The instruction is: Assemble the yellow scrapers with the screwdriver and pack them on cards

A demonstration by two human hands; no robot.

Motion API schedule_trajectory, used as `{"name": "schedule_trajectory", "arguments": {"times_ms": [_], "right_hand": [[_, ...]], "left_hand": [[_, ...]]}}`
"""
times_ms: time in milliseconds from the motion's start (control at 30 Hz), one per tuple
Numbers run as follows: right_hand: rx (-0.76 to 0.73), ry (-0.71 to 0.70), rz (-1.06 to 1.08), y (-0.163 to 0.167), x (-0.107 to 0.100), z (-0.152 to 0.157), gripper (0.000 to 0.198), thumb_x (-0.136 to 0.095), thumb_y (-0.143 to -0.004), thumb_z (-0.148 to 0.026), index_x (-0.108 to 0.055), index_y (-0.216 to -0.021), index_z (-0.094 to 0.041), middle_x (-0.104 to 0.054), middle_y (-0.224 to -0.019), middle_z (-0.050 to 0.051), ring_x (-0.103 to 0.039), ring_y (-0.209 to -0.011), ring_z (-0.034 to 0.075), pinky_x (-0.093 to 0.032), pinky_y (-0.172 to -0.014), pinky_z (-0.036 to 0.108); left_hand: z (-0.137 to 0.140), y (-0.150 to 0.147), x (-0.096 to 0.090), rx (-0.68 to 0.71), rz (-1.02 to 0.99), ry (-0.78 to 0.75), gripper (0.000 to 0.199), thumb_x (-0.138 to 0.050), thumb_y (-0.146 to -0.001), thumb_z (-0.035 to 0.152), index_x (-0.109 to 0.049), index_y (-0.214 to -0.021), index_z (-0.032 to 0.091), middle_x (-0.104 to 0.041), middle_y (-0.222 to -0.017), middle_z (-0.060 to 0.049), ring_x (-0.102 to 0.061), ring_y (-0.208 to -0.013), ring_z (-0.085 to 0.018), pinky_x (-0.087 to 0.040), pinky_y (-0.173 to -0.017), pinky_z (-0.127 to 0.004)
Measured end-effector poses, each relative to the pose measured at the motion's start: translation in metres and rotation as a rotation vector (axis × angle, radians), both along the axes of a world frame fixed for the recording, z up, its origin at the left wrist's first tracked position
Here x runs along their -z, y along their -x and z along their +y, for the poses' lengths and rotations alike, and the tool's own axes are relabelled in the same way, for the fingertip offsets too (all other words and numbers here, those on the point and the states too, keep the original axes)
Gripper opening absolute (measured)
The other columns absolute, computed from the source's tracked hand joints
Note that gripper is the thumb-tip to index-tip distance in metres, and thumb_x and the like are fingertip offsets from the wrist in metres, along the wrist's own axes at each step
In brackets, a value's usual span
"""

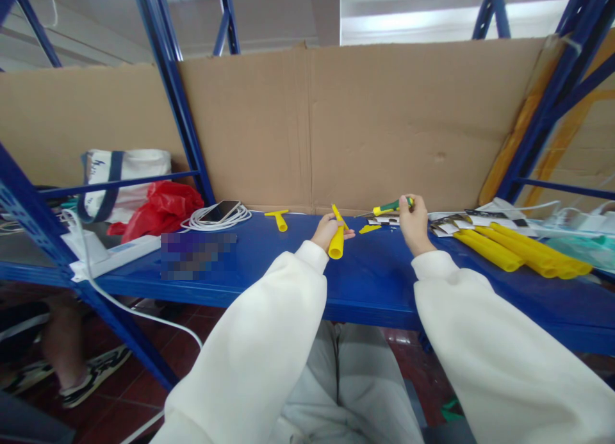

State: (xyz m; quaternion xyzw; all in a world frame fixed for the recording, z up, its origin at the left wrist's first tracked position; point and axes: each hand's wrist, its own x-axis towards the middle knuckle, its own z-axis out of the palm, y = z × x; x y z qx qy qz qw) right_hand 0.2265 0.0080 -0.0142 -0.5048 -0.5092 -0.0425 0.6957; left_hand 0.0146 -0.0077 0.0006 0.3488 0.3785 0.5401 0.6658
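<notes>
My left hand is closed around a yellow T-shaped handle, its round hollow end facing me. In my right hand is a screwdriver with a yellow and green handle, its thin shaft pointing left towards the T-shaped handle but apart from it. Between the hands, a small flat yellow piece lies on the blue shelf top. A second yellow T-shaped handle lies further left. Small dark and white parts near the screwdriver are too small to make out.
Several yellow tubes lie at the right beside white and black flat pieces. On the left are a coiled white cable, a phone, a red bag and a power strip. Cardboard stands behind; blue posts frame it.
</notes>
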Motion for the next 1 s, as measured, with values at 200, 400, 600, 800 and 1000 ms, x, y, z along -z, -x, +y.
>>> {"name": "schedule_trajectory", "arguments": {"times_ms": [200,400,600,800,1000], "right_hand": [[-0.111,-0.062,0.071,-0.004,0.003,0.011,0.040,-0.047,-0.087,-0.062,-0.053,-0.092,-0.023,-0.056,-0.081,0.001,-0.058,-0.081,0.017,-0.049,-0.074,0.031],[-0.192,-0.033,0.098,-0.001,0.005,0.012,0.045,-0.049,-0.085,-0.067,-0.053,-0.092,-0.024,-0.052,-0.074,-0.001,-0.052,-0.066,0.015,-0.046,-0.060,0.028],[-0.282,0.027,0.174,0.006,0.002,0.005,0.045,-0.056,-0.081,-0.068,-0.053,-0.091,-0.024,-0.046,-0.063,-0.005,-0.046,-0.055,0.013,-0.043,-0.053,0.028],[-0.278,0.039,0.164,0.007,0.002,0.004,0.046,-0.054,-0.081,-0.069,-0.052,-0.092,-0.024,-0.045,-0.063,-0.004,-0.048,-0.057,0.014,-0.042,-0.054,0.029],[-0.274,0.028,0.172,0.007,0.003,0.005,0.045,-0.054,-0.081,-0.068,-0.052,-0.091,-0.024,-0.045,-0.063,-0.005,-0.048,-0.056,0.014,-0.042,-0.053,0.028]], "left_hand": [[0.000,0.001,0.001,0.042,0.134,-0.014,0.047,-0.050,-0.087,0.000,-0.046,-0.130,0.018,-0.064,-0.108,-0.014,-0.074,-0.074,-0.020,-0.065,-0.066,-0.038],[-0.001,0.002,0.001,0.088,0.227,-0.059,0.045,-0.048,-0.088,0.001,-0.046,-0.129,0.017,-0.068,-0.101,-0.012,-0.073,-0.072,-0.020,-0.063,-0.062,-0.032],[-0.003,0.002,-0.001,0.096,0.238,-0.049,0.042,-0.049,-0.089,0.001,-0.048,-0.128,0.016,-0.069,-0.098,-0.011,-0.071,-0.063,-0.016,-0.061,-0.059,-0.029],[-0.007,0.002,-0.004,0.095,0.248,-0.058,0.044,-0.046,-0.089,0.000,-0.046,-0.129,0.016,-0.068,-0.102,-0.012,-0.069,-0.062,-0.015,-0.060,-0.056,-0.027],[-0.006,0.003,-0.003,0.102,0.225,-0.051,0.046,-0.049,-0.088,0.001,-0.046,-0.131,0.018,-0.069,-0.102,-0.012,-0.070,-0.062,-0.016,-0.061,-0.057,-0.029]]}}
